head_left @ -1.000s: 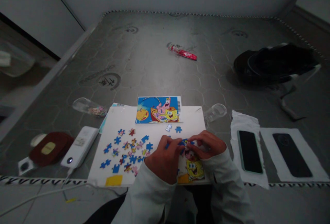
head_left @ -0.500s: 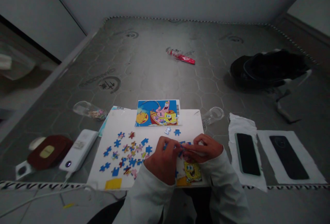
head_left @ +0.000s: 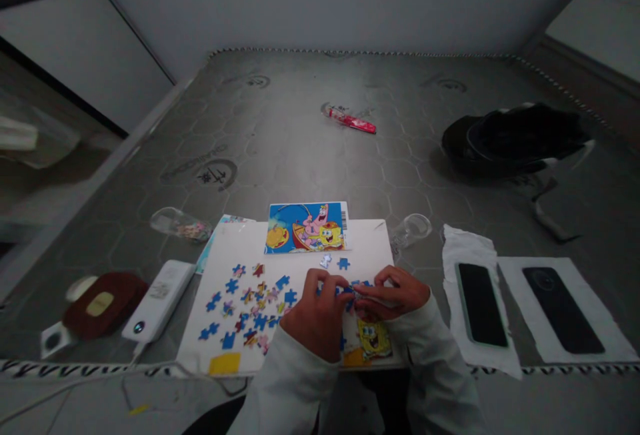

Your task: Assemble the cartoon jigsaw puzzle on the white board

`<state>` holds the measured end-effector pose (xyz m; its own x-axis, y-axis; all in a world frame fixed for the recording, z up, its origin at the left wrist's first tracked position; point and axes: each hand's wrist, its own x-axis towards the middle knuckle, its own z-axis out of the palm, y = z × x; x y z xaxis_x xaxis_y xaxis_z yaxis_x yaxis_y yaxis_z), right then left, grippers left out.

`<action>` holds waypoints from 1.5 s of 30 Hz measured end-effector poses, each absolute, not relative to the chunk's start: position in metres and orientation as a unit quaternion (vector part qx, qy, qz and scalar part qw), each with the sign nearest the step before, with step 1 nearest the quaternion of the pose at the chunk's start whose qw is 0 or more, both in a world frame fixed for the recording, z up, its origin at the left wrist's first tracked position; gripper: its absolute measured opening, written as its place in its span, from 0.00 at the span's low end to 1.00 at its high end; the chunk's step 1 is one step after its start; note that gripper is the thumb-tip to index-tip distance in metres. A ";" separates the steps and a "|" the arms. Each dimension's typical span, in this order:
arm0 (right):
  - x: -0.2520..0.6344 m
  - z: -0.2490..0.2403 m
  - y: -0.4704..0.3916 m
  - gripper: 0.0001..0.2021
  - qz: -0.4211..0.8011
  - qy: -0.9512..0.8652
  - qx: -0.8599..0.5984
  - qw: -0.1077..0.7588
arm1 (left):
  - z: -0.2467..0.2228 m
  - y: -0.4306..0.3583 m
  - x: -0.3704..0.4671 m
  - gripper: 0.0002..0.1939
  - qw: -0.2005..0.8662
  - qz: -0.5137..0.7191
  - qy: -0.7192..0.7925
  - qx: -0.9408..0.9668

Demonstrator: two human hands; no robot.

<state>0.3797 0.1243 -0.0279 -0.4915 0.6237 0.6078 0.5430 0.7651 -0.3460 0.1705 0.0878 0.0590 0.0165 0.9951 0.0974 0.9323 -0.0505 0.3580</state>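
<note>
Pinching puzzle piece between my left hand and right hand, fingertips closed | light, thin, bendable card | hold by edges.

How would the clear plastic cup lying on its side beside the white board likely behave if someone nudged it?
The clear plastic cup lies on its side, so it would probably roll. It looks thin and empty, so likely light and easily shifted. The mattress under it looks quilted, which might slow the roll.
</note>
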 end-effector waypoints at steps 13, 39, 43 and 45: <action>0.379 -0.022 0.121 0.12 0.040 -0.866 -0.378 0.325 | 0.056 0.088 0.160 0.11 0.166 0.207 0.676 0.687; 0.360 0.002 0.109 0.08 0.106 -0.801 -0.460 0.369 | 0.053 0.085 0.168 0.08 0.152 0.170 0.668 0.708; 0.359 -0.001 0.110 0.08 0.137 -0.787 -0.472 0.373 | 0.052 0.083 0.167 0.08 0.151 0.159 0.662 0.717; 0.357 0.001 0.109 0.08 0.152 -0.773 -0.486 0.378 | 0.052 0.082 0.167 0.06 0.150 0.154 0.657 0.722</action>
